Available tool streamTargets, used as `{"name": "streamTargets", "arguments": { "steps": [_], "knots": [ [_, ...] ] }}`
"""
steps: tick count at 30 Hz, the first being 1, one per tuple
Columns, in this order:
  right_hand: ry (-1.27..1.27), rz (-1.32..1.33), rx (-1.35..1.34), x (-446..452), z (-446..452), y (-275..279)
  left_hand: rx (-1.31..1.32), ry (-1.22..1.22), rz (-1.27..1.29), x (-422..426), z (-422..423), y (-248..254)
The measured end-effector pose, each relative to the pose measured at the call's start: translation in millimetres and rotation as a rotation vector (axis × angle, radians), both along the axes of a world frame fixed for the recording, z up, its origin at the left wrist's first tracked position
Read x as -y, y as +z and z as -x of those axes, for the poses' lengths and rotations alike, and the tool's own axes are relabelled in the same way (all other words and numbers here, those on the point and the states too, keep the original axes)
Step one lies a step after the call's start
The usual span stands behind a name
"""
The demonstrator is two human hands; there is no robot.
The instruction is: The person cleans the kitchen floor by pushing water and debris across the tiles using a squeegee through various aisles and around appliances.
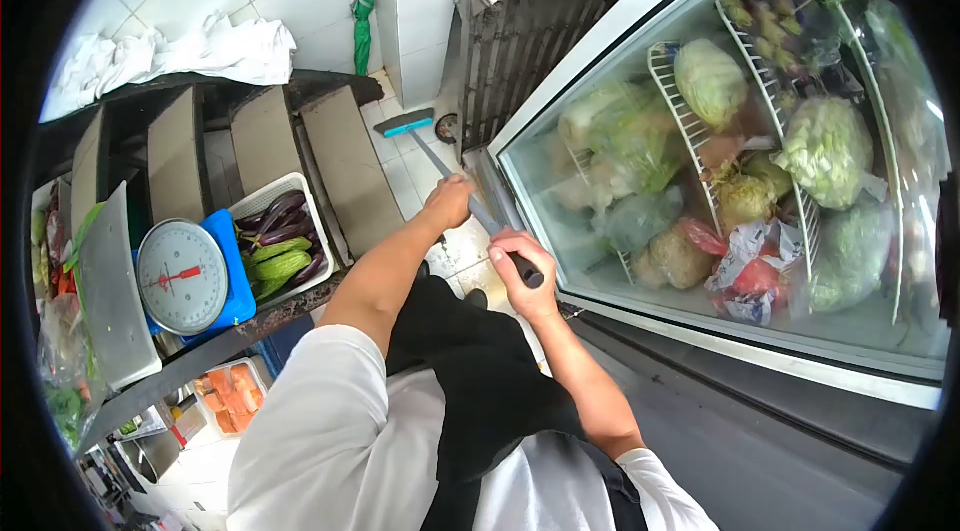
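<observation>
A broom with a grey handle and a blue head slants across the walkway, its head down on the tiled floor far ahead. Partway along the handle, my left hand is closed round it. Closer to my body, my right hand grips the upper end, with the black handle tip sticking out past the fingers. A dark round floor drain lies just right of the broom head.
At left, a dial scale stands on a shelf beside a white basket of eggplants and green gourds. A glass-door fridge of vegetables borders my right. A green umbrella hangs on the wall; a slatted dark panel stands behind the drain.
</observation>
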State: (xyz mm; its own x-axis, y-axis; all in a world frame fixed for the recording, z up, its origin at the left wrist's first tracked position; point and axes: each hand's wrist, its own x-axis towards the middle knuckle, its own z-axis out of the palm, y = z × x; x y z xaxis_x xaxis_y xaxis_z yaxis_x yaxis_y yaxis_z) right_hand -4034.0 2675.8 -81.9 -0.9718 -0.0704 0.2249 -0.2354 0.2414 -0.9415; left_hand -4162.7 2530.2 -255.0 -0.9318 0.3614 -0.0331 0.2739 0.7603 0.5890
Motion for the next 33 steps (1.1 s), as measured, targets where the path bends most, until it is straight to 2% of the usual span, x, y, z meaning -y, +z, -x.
{"name": "streamTargets", "arguments": {
  "steps": [3,5,6,9,12,15,20,23,26,29,33],
  "knots": [
    [0.041,-0.037,0.048,-16,-20,21,-0.038,-0.082,0.046,-10,-14,-21],
    [-0.036,-0.045,0.061,-29,-36,39,0.039,-0.313,-0.11,-25,-28,-23],
    [-0.085,-0.027,0.14,-34,-44,52,0.03,-0.356,-0.102,-34,-37,-18],
    [-0.175,-0.015,0.143,-52,-68,81,0.084,-0.441,-0.174,-62,-69,4],
    [-0.182,0.02,0.128,-63,-88,107,0.132,-0.528,-0.252,-70,-86,48],
    [-0.165,0.124,-0.01,-67,-88,128,0.162,-0.507,-0.231,-71,-84,88],
    [-0.152,0.1,0.015,-60,-83,122,0.11,-0.457,-0.272,-49,-59,98],
    [-0.18,0.061,0.054,-53,-75,78,-0.007,-0.424,-0.301,-45,-46,45],
    [-0.066,-0.01,0.148,-47,-69,57,0.022,-0.495,-0.256,-38,-56,-4],
    [0.061,-0.02,0.149,-64,-66,91,0.004,-0.297,-0.361,-45,-83,26],
    [0.131,0.08,0.206,-84,-49,115,0.038,-0.275,-0.376,-53,-92,57]
  ]
}}
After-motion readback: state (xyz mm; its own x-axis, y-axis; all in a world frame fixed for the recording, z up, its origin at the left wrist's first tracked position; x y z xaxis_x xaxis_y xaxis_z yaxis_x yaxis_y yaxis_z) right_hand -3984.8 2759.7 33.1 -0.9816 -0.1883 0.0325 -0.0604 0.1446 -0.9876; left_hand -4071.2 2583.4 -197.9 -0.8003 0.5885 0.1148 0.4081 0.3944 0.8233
